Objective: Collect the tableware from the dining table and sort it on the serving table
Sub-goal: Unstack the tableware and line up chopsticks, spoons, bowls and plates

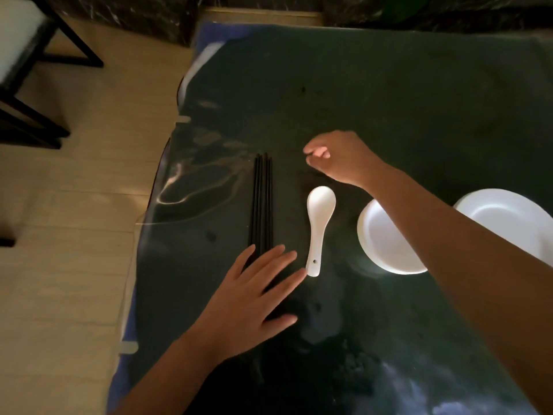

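Observation:
Several black chopsticks (261,202) lie side by side on a dark green table (389,100), pointing away from me. My left hand (254,301) lies flat with fingers spread over their near ends, holding nothing. A white ceramic spoon (318,226) lies to the right of the chopsticks, bowl end far, and my left fingertips almost touch its handle. My right hand (341,157) hovers beyond the spoon with its fingers curled and nothing visible in it. A white bowl (386,244) and a white plate (508,217) sit at the right, partly hidden by my right forearm.
The table's left edge runs along a pale wooden floor (74,205). A dark-framed chair (27,55) with a white seat stands at the far left. A dark wall (419,10) lies behind the table.

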`<state>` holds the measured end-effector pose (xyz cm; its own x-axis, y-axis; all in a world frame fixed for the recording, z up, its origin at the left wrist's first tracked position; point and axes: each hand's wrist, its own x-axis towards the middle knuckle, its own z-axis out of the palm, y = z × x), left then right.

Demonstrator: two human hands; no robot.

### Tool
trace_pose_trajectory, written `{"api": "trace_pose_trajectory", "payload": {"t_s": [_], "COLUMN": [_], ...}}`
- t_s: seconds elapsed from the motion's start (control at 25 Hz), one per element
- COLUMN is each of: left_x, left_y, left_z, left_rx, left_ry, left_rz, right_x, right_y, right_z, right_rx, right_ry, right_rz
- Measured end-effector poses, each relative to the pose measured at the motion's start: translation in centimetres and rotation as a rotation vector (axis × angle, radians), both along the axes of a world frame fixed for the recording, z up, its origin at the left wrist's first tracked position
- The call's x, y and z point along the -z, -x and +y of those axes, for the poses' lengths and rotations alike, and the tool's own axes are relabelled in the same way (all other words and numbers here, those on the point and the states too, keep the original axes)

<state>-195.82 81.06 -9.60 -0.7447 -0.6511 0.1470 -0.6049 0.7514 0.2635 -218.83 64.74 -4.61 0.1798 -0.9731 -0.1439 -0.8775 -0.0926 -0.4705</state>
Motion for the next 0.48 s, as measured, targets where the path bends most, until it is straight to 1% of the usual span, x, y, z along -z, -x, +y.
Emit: {"api": "trace_pose_trajectory", "payload": {"t_s": [0.04,0.08,0.16,0.32,0.48], "left_x": [0.4,0.8,1.5,2.0,2.0], "left_y": [-1.4,-2.7,-3.9,-4.2,-3.9], "left_z": [0.0,-0.1,-0.6,-1.8,-2.3], "left_rx": [0.075,0.141,0.219,0.269,0.274], "left_ry": [0.012,0.026,0.054,0.093,0.098], "left_rz": [-0.039,-0.082,-0.116,-0.041,0.026], "right_x": [0.3,0.7,1.6,2.7,2.7], "right_y": [-0.9,-2.0,-4.3,-6.8,-7.3], "right_z": [-0.7,-1.4,-2.6,-4.3,-4.4], "right_rx": [0.007,-0.023,-0.135,-0.272,-0.29], "right_ry": [0.066,0.081,0.052,0.021,0.053], "right_rz": [-0.017,-0.015,0.039,0.167,0.166]}}
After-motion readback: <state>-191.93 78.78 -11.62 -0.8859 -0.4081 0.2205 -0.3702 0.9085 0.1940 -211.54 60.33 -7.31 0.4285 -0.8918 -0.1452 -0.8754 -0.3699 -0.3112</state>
